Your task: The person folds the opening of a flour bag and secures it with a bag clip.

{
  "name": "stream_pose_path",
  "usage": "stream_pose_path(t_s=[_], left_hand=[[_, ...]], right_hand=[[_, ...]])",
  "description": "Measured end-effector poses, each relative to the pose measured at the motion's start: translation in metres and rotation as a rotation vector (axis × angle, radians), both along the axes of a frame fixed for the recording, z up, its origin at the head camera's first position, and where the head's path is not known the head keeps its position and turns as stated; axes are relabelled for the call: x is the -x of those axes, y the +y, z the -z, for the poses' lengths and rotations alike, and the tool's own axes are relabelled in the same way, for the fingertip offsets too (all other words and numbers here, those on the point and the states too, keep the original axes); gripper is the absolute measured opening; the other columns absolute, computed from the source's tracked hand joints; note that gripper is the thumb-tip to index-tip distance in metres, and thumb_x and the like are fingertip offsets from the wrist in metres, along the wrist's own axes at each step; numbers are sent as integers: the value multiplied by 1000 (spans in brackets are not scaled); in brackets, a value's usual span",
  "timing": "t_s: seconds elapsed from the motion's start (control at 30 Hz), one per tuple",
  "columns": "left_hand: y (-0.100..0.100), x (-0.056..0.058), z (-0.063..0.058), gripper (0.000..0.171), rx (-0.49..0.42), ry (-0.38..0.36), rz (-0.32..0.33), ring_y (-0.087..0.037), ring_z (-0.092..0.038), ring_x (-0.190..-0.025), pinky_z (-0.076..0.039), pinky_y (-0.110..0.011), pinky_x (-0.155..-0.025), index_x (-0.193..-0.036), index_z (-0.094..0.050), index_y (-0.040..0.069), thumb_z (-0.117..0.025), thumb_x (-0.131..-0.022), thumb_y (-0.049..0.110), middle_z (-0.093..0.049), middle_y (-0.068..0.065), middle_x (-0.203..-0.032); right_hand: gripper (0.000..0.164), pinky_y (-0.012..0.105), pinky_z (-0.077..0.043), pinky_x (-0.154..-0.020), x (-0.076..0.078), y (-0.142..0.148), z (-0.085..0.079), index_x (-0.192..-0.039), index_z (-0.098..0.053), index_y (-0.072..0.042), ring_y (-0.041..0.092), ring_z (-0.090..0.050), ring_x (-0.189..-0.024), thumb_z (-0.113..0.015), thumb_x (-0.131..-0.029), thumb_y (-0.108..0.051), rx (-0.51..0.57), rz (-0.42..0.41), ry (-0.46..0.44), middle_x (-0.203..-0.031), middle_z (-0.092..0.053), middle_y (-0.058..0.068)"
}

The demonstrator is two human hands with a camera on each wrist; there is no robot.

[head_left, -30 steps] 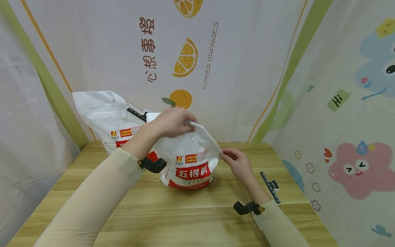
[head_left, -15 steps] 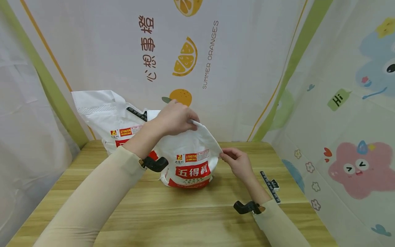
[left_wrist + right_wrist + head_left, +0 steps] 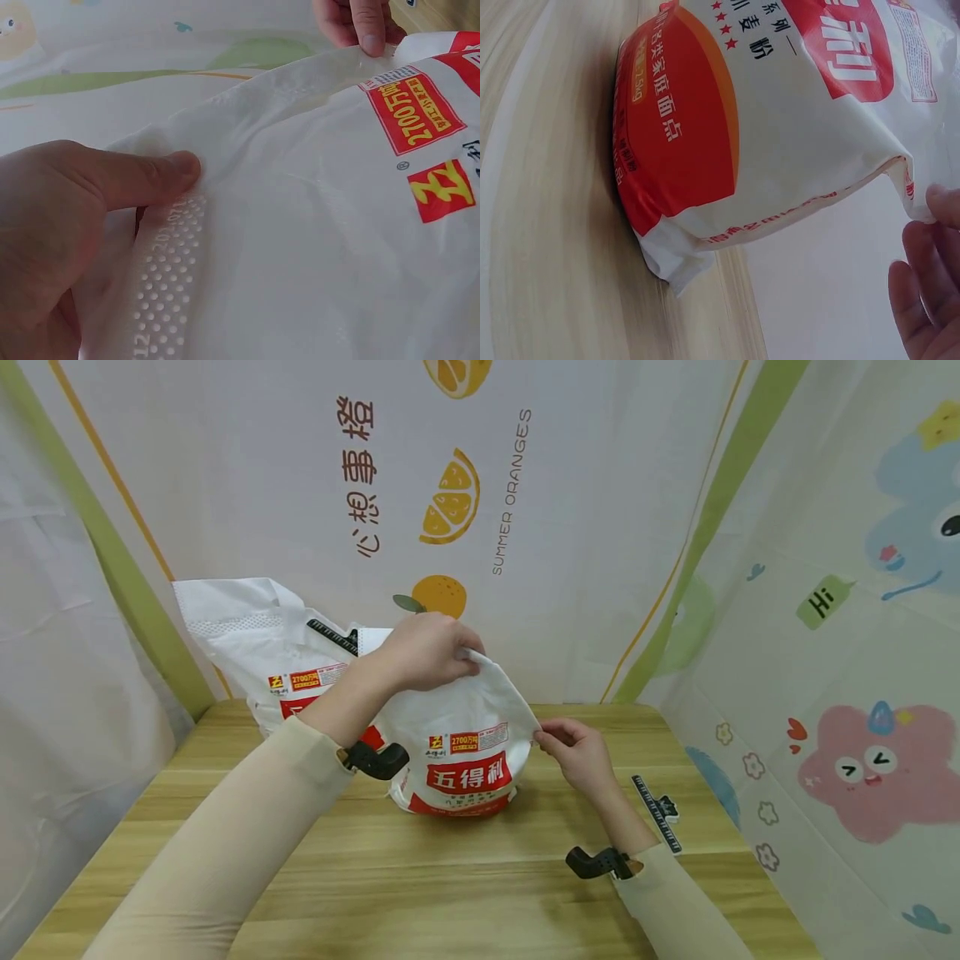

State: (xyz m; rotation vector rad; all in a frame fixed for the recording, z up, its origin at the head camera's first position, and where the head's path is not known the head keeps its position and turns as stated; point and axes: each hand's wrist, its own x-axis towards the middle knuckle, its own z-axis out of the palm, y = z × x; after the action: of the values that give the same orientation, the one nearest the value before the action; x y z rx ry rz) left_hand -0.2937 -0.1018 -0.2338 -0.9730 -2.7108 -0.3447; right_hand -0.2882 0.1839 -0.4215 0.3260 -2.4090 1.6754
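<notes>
A white and red flour bag (image 3: 457, 752) stands upright on the wooden table (image 3: 420, 893). My left hand (image 3: 431, 652) grips its top edge; in the left wrist view the thumb lies flat over the white plastic beside a dotted seam. Lower down on the right, my right hand (image 3: 577, 756) pinches the bag's side edge between thumb and fingertips. The right wrist view shows the bag's red base (image 3: 675, 112) on the table and its folded side running to my fingers. Part of the bag's top is hidden behind my left hand.
A second flour bag (image 3: 262, 643) leans behind on the left, with a black sealing clip (image 3: 333, 637) across its folded top. Another black and white clip (image 3: 657, 814) lies on the table at the right. A printed curtain (image 3: 585, 568) hangs behind the table.
Over the first half second my left hand rose slightly and shifted a little right, lifting the bag's top edge. Since then both hands have stayed nearly still.
</notes>
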Motion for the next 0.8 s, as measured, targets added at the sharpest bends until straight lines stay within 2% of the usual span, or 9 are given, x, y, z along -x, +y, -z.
stream_pose_path(t_s=[0.3, 0.57, 0.67, 0.8], left_hand=[[-3, -2, 2, 14, -22, -8, 24, -25, -75, -97, -61, -47, -91, -111, -85, 17, -79, -100, 22, -84, -1, -102], [-3, -4, 2, 15, -39, -8, 38, -25, -76, -97, -61, -45, -92, -113, -86, 16, -79, -100, 21, -84, -2, -104], [-3, -5, 2, 16, -40, -9, 36, -25, -76, -98, -61, -45, -92, -113, -85, 15, -79, -100, 21, -84, -2, -105], [-3, -5, 2, 16, -38, -3, 37, -25, -75, -98, -61, -45, -93, -113, -85, 15, -79, -100, 21, -84, -3, -105]], right_hand=[[25, 25, -63, -83, 0, 4, 3, -123, -79, -3, 12, -73, -91, -79, -103, -18, -14, -29, -2, -119, -78, 19], [33, 27, -63, -87, -10, 25, -6, -133, -74, 0, 10, -74, -94, -73, -107, -20, -39, -29, -18, -121, -77, 16], [34, 23, -62, -85, -12, 39, -8, -134, -73, 2, 9, -73, -94, -72, -108, -20, -43, -22, -12, -115, -79, 8], [35, 19, -60, -83, -13, 62, -6, -133, -72, 3, 7, -72, -91, -72, -109, -23, -49, 1, -1, -104, -76, -12]])
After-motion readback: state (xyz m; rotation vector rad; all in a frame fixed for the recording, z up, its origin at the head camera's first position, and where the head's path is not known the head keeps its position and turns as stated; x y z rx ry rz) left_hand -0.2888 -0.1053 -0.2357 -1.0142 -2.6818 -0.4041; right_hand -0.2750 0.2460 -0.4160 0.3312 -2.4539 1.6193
